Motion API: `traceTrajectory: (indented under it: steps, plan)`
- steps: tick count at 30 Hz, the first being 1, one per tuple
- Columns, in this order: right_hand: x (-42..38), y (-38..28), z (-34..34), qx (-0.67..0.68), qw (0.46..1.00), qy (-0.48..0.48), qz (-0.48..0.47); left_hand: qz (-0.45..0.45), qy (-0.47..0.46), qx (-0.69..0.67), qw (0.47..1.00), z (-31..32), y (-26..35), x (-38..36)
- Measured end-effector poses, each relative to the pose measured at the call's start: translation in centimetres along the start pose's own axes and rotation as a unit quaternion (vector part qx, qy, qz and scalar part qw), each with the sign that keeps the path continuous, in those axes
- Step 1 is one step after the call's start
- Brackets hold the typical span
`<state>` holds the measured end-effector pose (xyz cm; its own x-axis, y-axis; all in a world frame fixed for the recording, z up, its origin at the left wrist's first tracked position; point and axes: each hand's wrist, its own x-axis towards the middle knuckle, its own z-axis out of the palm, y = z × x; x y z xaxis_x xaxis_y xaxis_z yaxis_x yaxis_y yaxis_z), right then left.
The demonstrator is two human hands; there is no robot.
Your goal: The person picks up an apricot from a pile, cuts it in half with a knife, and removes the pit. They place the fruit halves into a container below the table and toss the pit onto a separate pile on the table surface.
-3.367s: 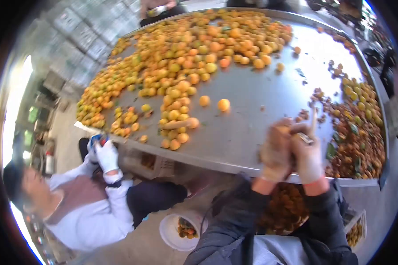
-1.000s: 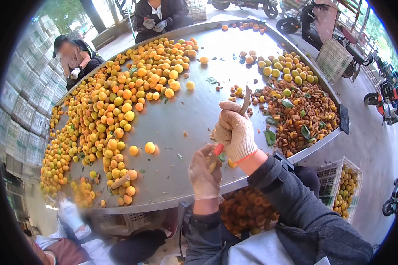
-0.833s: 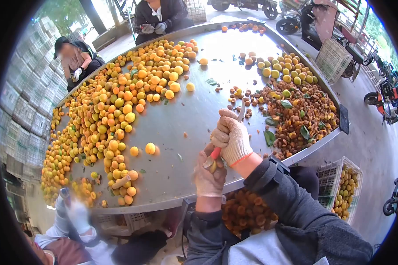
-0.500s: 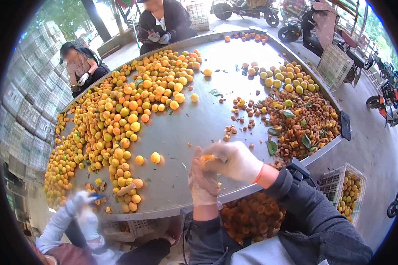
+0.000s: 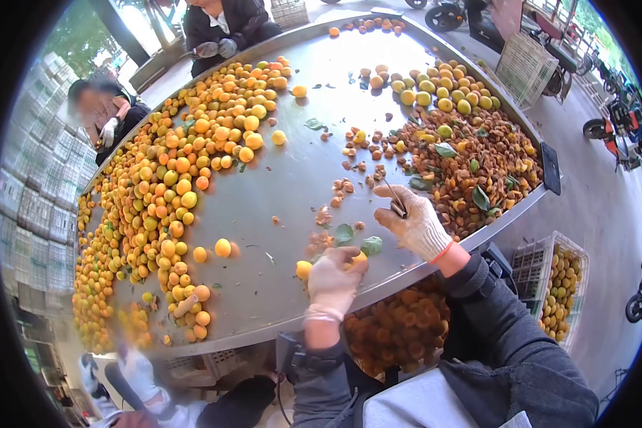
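Note:
My left hand (image 5: 333, 279), in a white glove, is low over the metal table at its near edge, its fingers closed round a yellow-orange apricot (image 5: 357, 260) that they partly hide. Just left of it lies another apricot (image 5: 304, 269), and green leaves (image 5: 371, 246) lie beyond the fingers. My right hand (image 5: 422, 227), gloved too, grips a small thin metal tool (image 5: 398, 205) that points up and away; its exact kind is not clear. That hand is beside the heap of brown pits and scraps (image 5: 471, 171).
A large pile of apricots (image 5: 171, 178) covers the table's left side, with more apricots (image 5: 453, 85) at the far right. Below the near edge is a container of apricot halves (image 5: 399, 328). A crate of apricots (image 5: 560, 299) stands at right. Co-workers sit at the left and far sides.
My hands were together over the table with an orange piece between them. They have parted: the left lowered to an apricot, the right moved away rightward. The view has shifted.

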<state>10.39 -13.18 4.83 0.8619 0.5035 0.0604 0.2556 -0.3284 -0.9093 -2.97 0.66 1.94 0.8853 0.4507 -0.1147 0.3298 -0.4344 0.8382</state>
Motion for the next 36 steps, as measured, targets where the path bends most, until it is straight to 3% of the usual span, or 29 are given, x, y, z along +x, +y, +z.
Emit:
traceTrajectory:
  steps: [1, 3, 7, 8, 9, 10, 11, 12, 13, 15, 16, 17, 19, 20, 21, 22, 23, 25, 26, 27, 28, 29, 30, 32, 34, 35, 36]
  plan:
    - [-0.1, 0.3, 0.0, 0.005, 1.0, 0.001, 0.005, -0.002, -0.004, 0.005, 1.0, 1.1, -0.2, 0.4]
    - [-0.3, 0.6, -0.3, 0.07, 0.997, -0.003, 0.044, -0.045, -0.011, 0.335, 0.941, 2.9, -0.4, 1.3]
    - [0.3, 0.6, -1.4, 0.065, 0.997, -0.006, -0.035, -0.025, -0.028, 0.333, 0.942, 2.6, 0.0, 2.5]
    - [0.3, 0.0, -1.9, 0.08, 0.997, -0.001, -0.01, -0.035, -0.029, 0.228, 0.973, 2.2, -1.1, 2.4]
    - [0.5, 0.3, -2.2, 0.088, 0.996, -0.002, -0.007, -0.038, -0.03, 0.236, 0.971, 1.2, -0.5, 1.8]
    - [0.7, 0.5, -2.3, 0.129, 0.992, 0.014, 0.005, -0.104, -0.045, 0.059, 0.992, -0.1, 0.9, 0.8]
    - [1.0, 0.6, -2.4, 0.168, 0.985, 0.032, 0.017, -0.164, -0.056, -0.121, 0.977, -1.4, 2.3, 0.0]
    - [1.2, 0.6, -2.6, 0.211, 0.976, 0.037, 0.029, -0.1, -0.074, -0.041, 0.991, -2.5, 3.1, -0.8]
    - [1.2, 0.2, -3.1, 0.217, 0.975, 0.036, 0.031, -0.103, -0.074, -0.036, 0.991, -2.4, 3.5, -1.9]
    - [1.0, -0.9, -3.7, 0.234, 0.968, 0.035, 0.08, 0.138, -0.118, -0.013, 0.983, -1.9, 3.9, -4.2]
    - [1.1, -0.5, -3.3, 0.251, 0.964, 0.047, 0.072, 0.133, -0.111, -0.009, 0.985, -2.5, 3.0, -4.1]
    - [1.0, -0.7, -3.1, 0.261, 0.962, 0.039, 0.071, 0.036, -0.006, -0.014, 0.999, -3.7, 0.9, -3.7]
    - [0.7, -0.9, -3.3, 0.247, 0.966, 0.026, 0.072, -0.147, 0.196, -0.035, 0.969, -5.0, -2.9, -2.3]
    - [0.7, -0.8, -3.1, 0.23, 0.97, 0.021, 0.081, -0.145, 0.198, -0.034, 0.969, -4.8, -3.4, -1.3]
    - [0.6, -1.0, -3.0, 0.23, 0.97, 0.022, 0.078, -0.154, 0.137, 0.155, 0.966, -4.5, -3.6, 0.1]
    - [0.4, -1.2, -2.8, 0.24, 0.967, 0.012, 0.082, -0.156, 0.07, 0.336, 0.926, -4.2, -3.6, 0.9]
    - [0.2, -1.2, -2.6, 0.249, 0.965, 0.003, 0.085, -0.153, 0.071, 0.335, 0.927, -3.8, -3.7, 0.9]
    - [0.1, -0.9, -1.9, 0.241, 0.969, 0.021, 0.057, -0.087, 0.073, 0.264, 0.958, -3.0, -3.5, 1.1]
    - [-0.2, -1.2, -1.9, 0.259, 0.963, -0.007, 0.079, -0.146, 0.039, 0.065, 0.986, -3.0, -3.2, 1.3]
    - [-0.5, -1.6, -1.9, 0.275, 0.955, -0.036, 0.102, -0.142, 0.036, 0.062, 0.987, -3.0, -2.7, 1.2]
    - [-0.8, -3.0, -2.6, 0.287, 0.94, -0.085, 0.164, -0.105, -0.001, -0.269, 0.957, -3.1, -2.2, 0.7]
    - [-1.1, -2.7, -2.0, 0.283, 0.941, -0.085, 0.164, -0.058, -0.036, -0.57, 0.819, -3.1, -1.9, 0.4]
    - [-1.4, -2.1, -1.2, 0.264, 0.949, -0.114, 0.128, -0.026, -0.064, -0.638, 0.767, -3.0, -1.7, 0.5]
    - [-1.9, -1.5, 0.0, 0.218, 0.959, -0.166, 0.074, -0.033, -0.056, -0.648, 0.759, -2.3, -0.7, 0.4]
    - [-1.9, -0.7, 1.4, 0.186, 0.971, -0.15, 0.03, -0.046, -0.051, -0.658, 0.75, -1.1, 0.0, 0.3]
    - [-1.9, -0.4, 1.9, 0.157, 0.978, -0.134, -0.012, -0.014, -0.043, -0.601, 0.798, -0.4, 0.1, 0.2]
    - [-1.8, -0.9, 1.6, 0.203, 0.964, -0.162, 0.059, 0.017, -0.035, -0.541, 0.84, 0.0, 0.1, 0.1]
